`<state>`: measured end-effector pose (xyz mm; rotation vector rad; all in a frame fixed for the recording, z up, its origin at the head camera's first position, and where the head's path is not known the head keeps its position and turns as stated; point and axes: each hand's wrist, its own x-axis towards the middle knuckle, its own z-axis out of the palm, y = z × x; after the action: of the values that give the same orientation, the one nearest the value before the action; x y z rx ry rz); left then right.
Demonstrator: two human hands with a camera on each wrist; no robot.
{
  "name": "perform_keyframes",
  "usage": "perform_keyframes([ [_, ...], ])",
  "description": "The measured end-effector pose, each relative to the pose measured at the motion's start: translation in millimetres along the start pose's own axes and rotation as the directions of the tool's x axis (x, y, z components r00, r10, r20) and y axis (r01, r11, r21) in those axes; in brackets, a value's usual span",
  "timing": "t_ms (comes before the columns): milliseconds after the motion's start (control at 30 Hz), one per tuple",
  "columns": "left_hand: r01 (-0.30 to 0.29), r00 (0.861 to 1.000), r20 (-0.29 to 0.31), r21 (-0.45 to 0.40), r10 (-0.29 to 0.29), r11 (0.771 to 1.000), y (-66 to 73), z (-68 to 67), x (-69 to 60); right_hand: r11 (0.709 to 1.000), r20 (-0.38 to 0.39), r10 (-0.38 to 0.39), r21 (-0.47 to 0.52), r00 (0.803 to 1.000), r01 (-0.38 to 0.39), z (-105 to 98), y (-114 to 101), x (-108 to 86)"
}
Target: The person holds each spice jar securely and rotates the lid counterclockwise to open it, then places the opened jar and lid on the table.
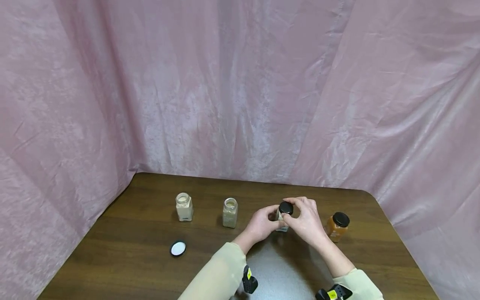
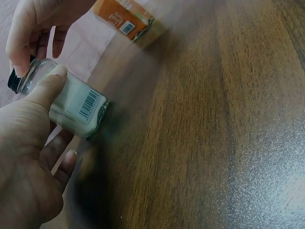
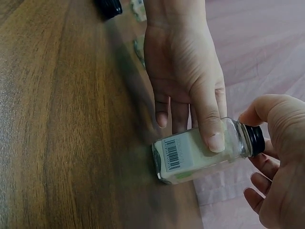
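Note:
A glass jar of pale contents [image 2: 76, 107] with a barcode label stands on the wooden table; its black lid [image 1: 286, 207] is on its mouth. My left hand [image 1: 263, 223] grips the jar's body, thumb [image 3: 209, 124] across one side and fingers behind. From the other side my right hand [image 1: 306, 221] pinches the black lid [image 3: 256, 140] between thumb and fingers. The right fingertips partly hide the lid in the left wrist view.
Two lidless jars, one cream-filled [image 1: 184, 208] and one greenish [image 1: 230, 214], stand to the left. A lid [image 1: 178, 248] lies white side up before them. Right of my hands stands an orange jar [image 1: 336, 228] with a black lid. Pink curtain [image 1: 240, 91] hangs behind the table.

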<state>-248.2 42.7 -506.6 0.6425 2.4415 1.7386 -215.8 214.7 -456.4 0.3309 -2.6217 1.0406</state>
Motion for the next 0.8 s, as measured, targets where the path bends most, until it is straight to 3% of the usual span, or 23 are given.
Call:
perform_keyframes([
  [467, 0.013, 1.0, 0.01, 0.011, -0.013, 1.0, -2.3, -0.5, -1.2, 1.0, 0.035, 0.002, -0.019, 0.999, -0.001, -0.6, -0.2, -1.5],
  [800, 0.021, 1.0, 0.009, 0.0, -0.021, 1.0, -3.7, -0.2, 0.0, 0.999, 0.014, -0.022, -0.026, 1.0, 0.023, -3.3, 1.9, -1.6],
])
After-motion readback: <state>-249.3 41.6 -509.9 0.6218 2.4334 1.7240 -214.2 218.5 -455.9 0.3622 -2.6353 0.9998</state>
